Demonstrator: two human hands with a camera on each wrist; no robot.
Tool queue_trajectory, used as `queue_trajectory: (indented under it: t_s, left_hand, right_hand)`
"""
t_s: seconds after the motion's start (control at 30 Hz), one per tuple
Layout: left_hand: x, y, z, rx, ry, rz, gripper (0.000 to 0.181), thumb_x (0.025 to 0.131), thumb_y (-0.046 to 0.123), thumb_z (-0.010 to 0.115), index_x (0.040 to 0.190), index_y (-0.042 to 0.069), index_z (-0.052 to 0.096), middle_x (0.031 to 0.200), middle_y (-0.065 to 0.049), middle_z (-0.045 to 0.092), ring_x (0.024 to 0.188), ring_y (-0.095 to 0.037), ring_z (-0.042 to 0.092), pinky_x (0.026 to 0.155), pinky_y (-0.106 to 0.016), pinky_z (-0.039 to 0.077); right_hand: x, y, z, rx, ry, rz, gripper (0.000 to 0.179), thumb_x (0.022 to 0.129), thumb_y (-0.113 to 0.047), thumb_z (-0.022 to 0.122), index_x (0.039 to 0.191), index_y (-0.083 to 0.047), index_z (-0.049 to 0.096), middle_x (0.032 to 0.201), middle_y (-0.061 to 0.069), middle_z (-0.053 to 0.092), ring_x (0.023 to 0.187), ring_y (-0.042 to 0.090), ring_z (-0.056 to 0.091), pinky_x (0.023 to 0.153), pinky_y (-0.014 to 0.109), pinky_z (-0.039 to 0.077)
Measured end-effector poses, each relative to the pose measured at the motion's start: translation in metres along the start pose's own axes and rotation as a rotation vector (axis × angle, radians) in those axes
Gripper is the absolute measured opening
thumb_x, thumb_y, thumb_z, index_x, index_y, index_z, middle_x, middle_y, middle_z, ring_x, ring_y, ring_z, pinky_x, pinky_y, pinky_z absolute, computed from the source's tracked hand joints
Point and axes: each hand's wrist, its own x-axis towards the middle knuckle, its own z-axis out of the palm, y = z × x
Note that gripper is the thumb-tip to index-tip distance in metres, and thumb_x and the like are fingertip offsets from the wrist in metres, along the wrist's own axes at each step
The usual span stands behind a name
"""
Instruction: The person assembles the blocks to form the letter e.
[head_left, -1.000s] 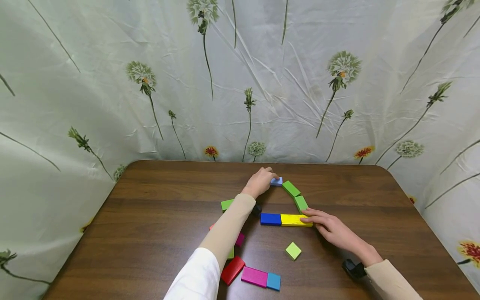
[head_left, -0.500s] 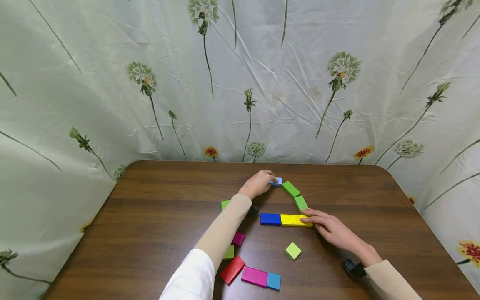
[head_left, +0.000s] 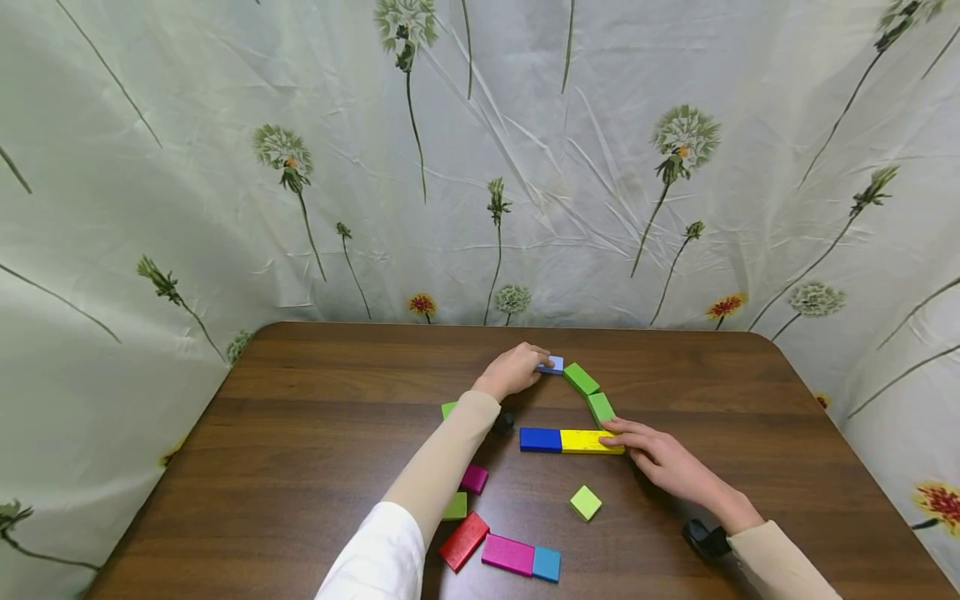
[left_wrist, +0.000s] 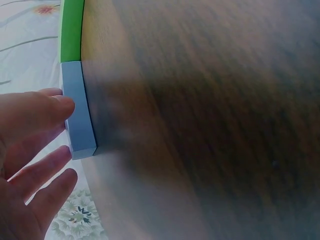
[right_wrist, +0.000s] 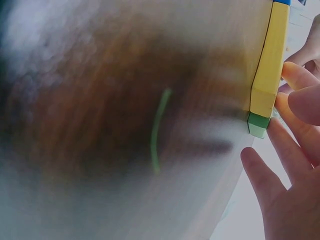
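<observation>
My left hand [head_left: 513, 371] is at the back of the table, on a light blue block [head_left: 553, 364]. In the left wrist view, the thumb lies on the block's edge with fingertips behind it; it pinches the block. That block meets one end of two green blocks [head_left: 582, 379] set in a slanting line. My right hand [head_left: 667, 467] has its fingers stretched out, the tips touching a yellow block [head_left: 585, 442] and reaching the lower green block [head_left: 601, 408]. A dark blue block [head_left: 540, 440] adjoins the yellow one end to end.
Nearer me lie a lime square block [head_left: 586, 503], a magenta block [head_left: 507, 554] joined to a teal one [head_left: 547, 564], and a red block [head_left: 464, 542]. More blocks, a purple-red [head_left: 474, 478] and a green one [head_left: 454, 507], are partly behind the left sleeve. Floral cloth [head_left: 450, 167] hangs behind the table.
The left hand and forearm have shifted slightly left and toward me, while the light blue block stays against the green one. The right hand has kept its place.
</observation>
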Motion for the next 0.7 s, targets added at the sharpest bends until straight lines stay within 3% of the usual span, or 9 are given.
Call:
queue_trajectory:
  t_s: [0.23,0.37,0.53,0.7]
  left_hand:
    - [-0.005,0.003,0.0,0.013,-0.024,0.005,0.037,0.096,0.011,0.058,0.132,0.015,0.06,0.143,0.001,0.047,0.133,-0.018,0.04,0.104,-0.028,0.036]
    - [-0.006,0.008,0.0,-0.001,-0.057,0.062,0.04,0.097,0.009,0.055,0.137,0.018,0.055,0.146,0.004,0.042,0.137,-0.02,0.032,0.108,-0.031,0.031]
    - [-0.005,0.014,0.002,0.049,-0.092,0.133,0.042,0.098,0.008,0.051,0.139,0.02,0.053,0.147,0.008,0.041,0.139,-0.019,0.03,0.11,-0.029,0.027]
    - [-0.005,0.019,0.001,0.069,-0.122,0.113,0.041,0.099,0.011,0.05,0.14,0.021,0.052,0.147,0.009,0.04,0.139,-0.015,0.028,0.109,-0.026,0.026]
  right_hand:
    - [0.0,0.0,0.0,0.0,0.007,-0.006,0.043,0.087,0.012,0.053,0.122,-0.01,0.066,0.137,0.011,0.051,0.123,0.034,0.048,0.095,0.041,0.045]
    - [0.0,0.0,0.0,-0.006,0.019,-0.02,0.044,0.087,0.012,0.053,0.122,-0.01,0.066,0.137,0.012,0.052,0.123,0.034,0.048,0.096,0.037,0.045]
    - [-0.001,0.001,0.0,-0.007,0.016,-0.016,0.044,0.087,0.012,0.054,0.122,-0.01,0.066,0.137,0.012,0.052,0.123,0.034,0.049,0.095,0.039,0.046]
    - [-0.001,0.001,0.0,0.003,0.008,-0.009,0.043,0.088,0.012,0.053,0.123,-0.01,0.065,0.137,0.012,0.051,0.123,0.034,0.048,0.095,0.042,0.045]
